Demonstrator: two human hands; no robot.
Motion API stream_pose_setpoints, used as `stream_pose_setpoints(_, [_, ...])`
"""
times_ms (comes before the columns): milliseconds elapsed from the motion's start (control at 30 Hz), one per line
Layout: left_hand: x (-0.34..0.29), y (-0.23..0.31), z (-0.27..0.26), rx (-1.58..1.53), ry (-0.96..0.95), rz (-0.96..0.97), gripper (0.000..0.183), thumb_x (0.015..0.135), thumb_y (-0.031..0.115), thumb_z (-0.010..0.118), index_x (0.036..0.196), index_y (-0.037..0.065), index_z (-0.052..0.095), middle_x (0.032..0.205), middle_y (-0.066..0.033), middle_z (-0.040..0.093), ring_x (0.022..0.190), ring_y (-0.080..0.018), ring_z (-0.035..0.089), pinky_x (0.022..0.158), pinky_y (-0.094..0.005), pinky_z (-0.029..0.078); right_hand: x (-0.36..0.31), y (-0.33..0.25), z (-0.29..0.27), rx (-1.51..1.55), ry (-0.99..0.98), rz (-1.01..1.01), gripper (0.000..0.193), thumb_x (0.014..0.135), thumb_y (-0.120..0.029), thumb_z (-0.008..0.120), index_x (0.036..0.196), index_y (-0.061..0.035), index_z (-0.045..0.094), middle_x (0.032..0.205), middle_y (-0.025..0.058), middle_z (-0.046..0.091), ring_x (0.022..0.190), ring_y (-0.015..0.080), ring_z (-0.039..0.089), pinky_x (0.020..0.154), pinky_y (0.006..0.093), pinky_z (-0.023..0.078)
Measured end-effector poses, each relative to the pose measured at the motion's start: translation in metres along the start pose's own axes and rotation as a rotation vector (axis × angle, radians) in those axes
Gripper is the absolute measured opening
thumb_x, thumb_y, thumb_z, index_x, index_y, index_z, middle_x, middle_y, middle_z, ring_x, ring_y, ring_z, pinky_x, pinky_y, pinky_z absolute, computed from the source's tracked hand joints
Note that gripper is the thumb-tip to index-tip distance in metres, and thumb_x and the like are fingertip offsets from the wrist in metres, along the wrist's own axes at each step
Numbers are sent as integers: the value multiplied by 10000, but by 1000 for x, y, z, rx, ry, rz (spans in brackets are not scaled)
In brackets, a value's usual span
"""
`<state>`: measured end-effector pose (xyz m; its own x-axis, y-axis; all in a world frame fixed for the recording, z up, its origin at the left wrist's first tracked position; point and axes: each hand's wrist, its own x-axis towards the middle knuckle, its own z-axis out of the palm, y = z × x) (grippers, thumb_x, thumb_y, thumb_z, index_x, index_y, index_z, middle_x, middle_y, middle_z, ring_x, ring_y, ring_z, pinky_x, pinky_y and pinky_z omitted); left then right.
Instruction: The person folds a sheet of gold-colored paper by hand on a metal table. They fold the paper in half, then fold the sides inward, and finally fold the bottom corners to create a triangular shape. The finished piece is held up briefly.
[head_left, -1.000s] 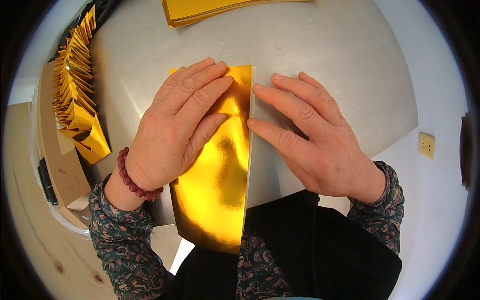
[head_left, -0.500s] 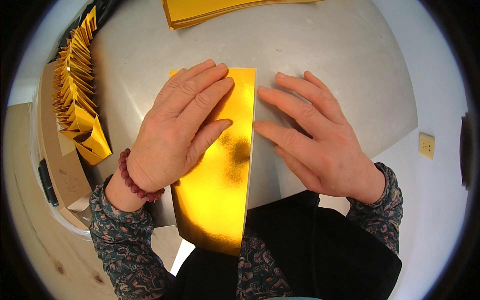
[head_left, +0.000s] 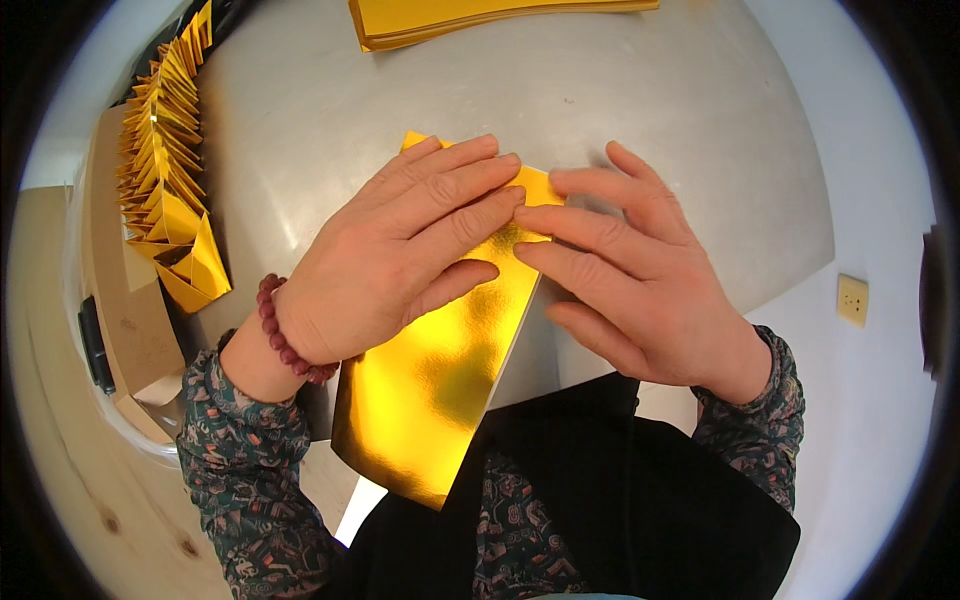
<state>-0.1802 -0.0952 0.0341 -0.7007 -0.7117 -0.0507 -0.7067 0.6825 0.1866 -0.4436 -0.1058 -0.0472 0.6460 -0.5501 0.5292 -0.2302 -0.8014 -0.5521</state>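
A shiny gold paper sheet (head_left: 430, 390), with a pale edge along its right side, lies slanted on the grey table, its lower end reaching past the table's near edge. My left hand (head_left: 400, 240) rests flat across the upper part of the sheet, fingers stretched toward the right. My right hand (head_left: 640, 270) is spread at the sheet's upper right edge, its index and middle fingertips touching the gold surface or very near it. The fingertips of both hands almost meet there. Nothing is gripped in either hand.
A stack of gold paper (head_left: 500, 22) lies at the table's far edge. Along the left stands a row of folded gold paper pieces (head_left: 165, 170), beside a cardboard box (head_left: 140, 340) with a black pen (head_left: 96, 345). A wall socket (head_left: 852, 300) is at the right.
The gold sheet has turned, its top now leaning right. My left hand has shifted right with it, and my right fingertips have come onto its edge.
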Motion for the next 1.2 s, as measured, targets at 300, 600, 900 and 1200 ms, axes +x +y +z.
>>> stream_pose_setpoints(300, [-11,-12,-8,-70,428,-424,489,918,172,814,1346,33,624,1119,-128,710,1000,-254,683,888,-362,573,3,-14,2,-165,-7,0,350,895,-211,774,1233,-129,738,1338,32,693,1289,274,599,1253,580,322])
stream_pose_setpoints(600, [-18,-19,-24,-1020,409,-466,263,1024,106,725,1274,29,694,1044,37,727,848,-40,640,761,-200,528,13,-25,-4,-41,222,76,525,897,-245,804,1377,-96,653,1417,137,641,1323,338,585,1193,499,410])
stream_pose_setpoints(900, [-60,-10,-31,-1303,945,-181,200,1002,166,772,1184,127,699,928,80,702,732,17,543,603,-172,374,89,-59,-18,707,99,378,216,1024,-200,728,1164,-40,692,939,-48,686,829,22,587,736,218,475])
stream_pose_setpoints(1200, [-96,-17,-44,-934,493,-192,302,1039,194,726,1280,12,720,1093,-10,744,1012,-64,656,896,-221,529,101,-58,-30,354,-281,208,148,1070,-172,661,1050,-25,663,827,-78,579,750,-1,492,661,183,393])
